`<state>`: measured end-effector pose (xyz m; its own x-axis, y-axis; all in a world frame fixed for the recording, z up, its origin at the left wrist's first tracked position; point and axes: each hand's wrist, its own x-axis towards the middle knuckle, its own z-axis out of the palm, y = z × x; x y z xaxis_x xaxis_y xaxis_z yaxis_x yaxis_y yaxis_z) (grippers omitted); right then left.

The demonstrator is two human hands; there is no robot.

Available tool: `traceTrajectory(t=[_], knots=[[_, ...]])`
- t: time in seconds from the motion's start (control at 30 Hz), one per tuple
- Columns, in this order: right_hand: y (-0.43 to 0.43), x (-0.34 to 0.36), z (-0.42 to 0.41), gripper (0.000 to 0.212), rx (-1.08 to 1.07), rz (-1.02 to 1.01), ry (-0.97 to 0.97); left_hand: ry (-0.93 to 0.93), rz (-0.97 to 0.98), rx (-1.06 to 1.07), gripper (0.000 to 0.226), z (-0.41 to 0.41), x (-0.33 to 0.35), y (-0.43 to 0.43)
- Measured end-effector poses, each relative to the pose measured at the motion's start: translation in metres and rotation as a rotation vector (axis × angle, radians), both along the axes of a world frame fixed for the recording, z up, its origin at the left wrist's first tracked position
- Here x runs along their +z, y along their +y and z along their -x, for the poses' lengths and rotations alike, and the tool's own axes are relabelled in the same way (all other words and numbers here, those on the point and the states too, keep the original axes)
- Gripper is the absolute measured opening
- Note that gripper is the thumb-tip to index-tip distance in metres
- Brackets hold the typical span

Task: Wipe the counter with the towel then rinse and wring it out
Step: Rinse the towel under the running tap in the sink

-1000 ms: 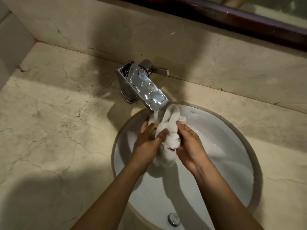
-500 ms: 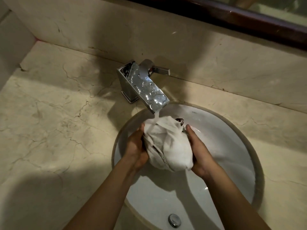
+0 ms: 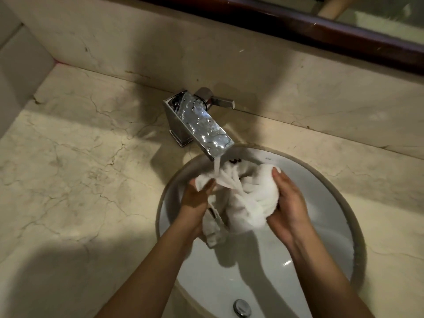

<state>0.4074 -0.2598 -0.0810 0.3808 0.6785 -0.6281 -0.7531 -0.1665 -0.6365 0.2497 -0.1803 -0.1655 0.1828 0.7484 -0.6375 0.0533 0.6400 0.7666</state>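
Note:
A wet white towel (image 3: 250, 200) is bunched between both my hands over the round white sink (image 3: 321, 198). Water runs from the chrome faucet (image 3: 202, 125) onto the towel's top edge. My left hand (image 3: 195, 203) grips the towel's left side, and a loose end hangs down below it. My right hand (image 3: 289, 210) cups the bulky right part of the towel. The beige marble counter (image 3: 80, 180) spreads to the left of the sink.
The faucet's lever (image 3: 220, 101) points right, behind the spout. A marble backsplash (image 3: 229, 53) rises behind the counter, with a dark wooden mirror frame (image 3: 321, 26) above it. A chrome overflow cap (image 3: 242, 307) sits on the sink's near wall. A wall (image 3: 13, 76) closes the left side.
The towel went from a tight narrow twist to a wider, looser bundle. My hands moved apart, the right one shifting right, and the towel now sits under the running water.

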Motion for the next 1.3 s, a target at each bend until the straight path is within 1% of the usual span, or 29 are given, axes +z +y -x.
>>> traceTrajectory(t=[0.07, 0.13, 0.17, 0.2, 0.27, 0.3, 0.37, 0.4, 0.43, 0.47, 0.5, 0.53, 0.57, 0.6, 0.67, 0.7, 0.73, 0.77, 0.87, 0.9, 0.93, 0.97, 1.07, 1.1, 1.13, 1.17, 1.2, 1.23, 1.3], knots=[[-0.004, 0.007, -0.014, 0.056, 0.004, -0.036, 0.002, 0.023, -0.036, 0.045, 0.045, 0.005, -0.004, 0.001], [-0.004, 0.016, -0.025, 0.055, 0.003, -0.076, -0.044, 0.084, -0.035, 0.034, 0.041, 0.007, -0.009, -0.001], [-0.003, 0.02, -0.027, 0.055, 0.007, -0.097, -0.064, 0.066, 0.002, 0.026, 0.039, 0.007, -0.007, -0.003], [-0.002, 0.023, -0.027, 0.057, 0.015, -0.118, -0.076, -0.002, 0.066, 0.031, 0.04, 0.006, -0.007, -0.004], [0.002, 0.023, -0.02, 0.062, 0.046, -0.139, -0.068, -0.228, 0.189, 0.018, 0.057, 0.002, 0.006, -0.006], [0.004, 0.021, -0.014, 0.067, 0.07, -0.139, -0.052, -0.27, 0.204, -0.017, 0.068, -0.003, 0.014, -0.006], [0.01, 0.018, 0.001, 0.083, 0.125, -0.149, 0.022, -0.198, 0.196, -0.104, 0.087, -0.015, 0.027, -0.003], [0.012, 0.016, 0.007, 0.088, 0.149, -0.171, 0.071, -0.186, 0.213, -0.135, 0.088, -0.02, 0.033, -0.001], [0.013, 0.015, 0.01, 0.089, 0.169, -0.19, 0.107, -0.208, 0.245, -0.156, 0.082, -0.023, 0.036, 0.0], [0.013, 0.015, 0.01, 0.087, 0.185, -0.202, 0.125, -0.233, 0.281, -0.148, 0.071, -0.024, 0.034, 0.003], [0.013, 0.014, 0.008, 0.084, 0.195, -0.204, 0.131, -0.24, 0.304, -0.107, 0.053, -0.026, 0.033, 0.005], [0.013, 0.014, 0.005, 0.081, 0.204, -0.212, 0.125, -0.197, 0.31, -0.055, 0.033, -0.023, 0.031, 0.006], [0.012, 0.015, 0.0, 0.079, 0.211, -0.221, 0.111, -0.147, 0.284, -0.004, 0.022, -0.019, 0.03, 0.005], [0.012, 0.016, -0.006, 0.079, 0.205, -0.221, 0.091, -0.12, 0.237, 0.041, 0.027, -0.014, 0.028, 0.006], [0.009, 0.016, -0.021, 0.088, 0.154, -0.199, 0.046, -0.111, 0.055, 0.102, 0.036, -0.005, 0.017, 0.006], [0.007, 0.014, -0.031, 0.097, 0.123, -0.187, 0.04, -0.063, -0.055, 0.099, 0.039, 0.001, 0.016, 0.003], [0.005, 0.013, -0.039, 0.103, 0.104, -0.185, 0.053, 0.027, -0.18, 0.083, 0.042, 0.006, 0.015, 0.001], [0.003, 0.011, -0.042, 0.103, 0.1, -0.186, 0.076, 0.13, -0.314, 0.033, 0.043, 0.009, 0.015, -0.003], [0.01, 0.006, -0.029, 0.106, 0.181, -0.167, 0.162, 0.486, -0.669, -0.286, 0.033, 0.0, 0.024, -0.012], [0.015, 0.005, -0.021, 0.109, 0.198, -0.148, 0.17, 0.549, -0.722, -0.375, 0.04, -0.007, 0.025, -0.015], [0.02, 0.004, -0.014, 0.109, 0.201, -0.137, 0.178, 0.521, -0.73, -0.418, 0.049, -0.011, 0.022, -0.017], [0.025, 0.006, -0.008, 0.103, 0.206, -0.129, 0.196, 0.424, -0.689, -0.413, 0.054, -0.012, 0.026, -0.017], [0.036, 0.012, -0.008, 0.055, 0.249, -0.106, 0.258, 0.073, -0.479, -0.299, 0.058, -0.004, 0.017, -0.011], [0.037, 0.012, -0.011, 0.046, 0.263, -0.091, 0.268, -0.04, -0.43, -0.311, 0.069, -0.003, 0.016, -0.009], [0.039, 0.01, -0.013, 0.043, 0.278, -0.068, 0.262, -0.138, -0.409, -0.318, 0.082, -0.004, 0.015, -0.006], [0.041, 0.009, -0.014, 0.042, 0.286, -0.049, 0.261, -0.193, -0.383, -0.331, 0.093, -0.006, 0.012, -0.003], [0.041, 0.008, -0.014, 0.043, 0.291, -0.029, 0.258, -0.224, -0.355, -0.34, 0.099, -0.007, 0.011, -0.002], [0.042, 0.007, -0.013, 0.045, 0.293, -0.013, 0.252, -0.214, -0.325, -0.368, 0.097, -0.007, 0.012, 0.002], [0.042, 0.005, -0.015, 0.048, 0.276, 0.013, 0.225, -0.073, -0.322, -0.462, 0.08, -0.002, 0.015, 0.01]])
